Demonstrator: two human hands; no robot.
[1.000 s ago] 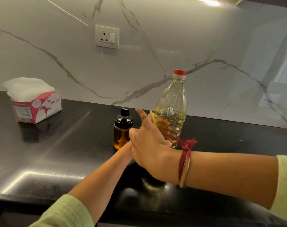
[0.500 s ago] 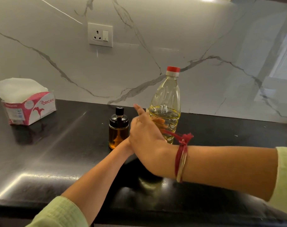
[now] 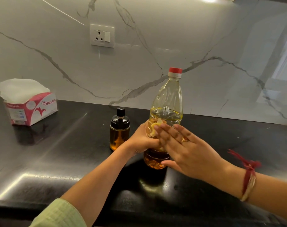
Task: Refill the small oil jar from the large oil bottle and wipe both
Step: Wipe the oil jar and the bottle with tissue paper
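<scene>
the white marble wall (image 3: 205, 38) fills the back of my feed, and the black surface (image 3: 57, 161) runs under everything. the large oil bottle (image 3: 168, 102) stands upright near the middle, roughly half full of yellow oil. far to the left, well apart from it, sits a red and white tissue box (image 3: 33, 110) with white sheets piled on top. the left grip (image 3: 139, 140) has its fingers curled round the bottle's lower body from the left side. the right grip (image 3: 185, 149) holds nothing: its 4 fingers lie straight across the front of the bottle, thumb low near the base, hiding part of the bottle's lower half from me. the small oil jar (image 3: 119, 131) stands just left of the bottle, beside the left grip, black lid on, amber oil inside. a wall socket (image 3: 102, 37) sits above the jar. the bottle's red cap (image 3: 175, 70) is on. a red thread band (image 3: 248, 177) circles the right wrist.
</scene>
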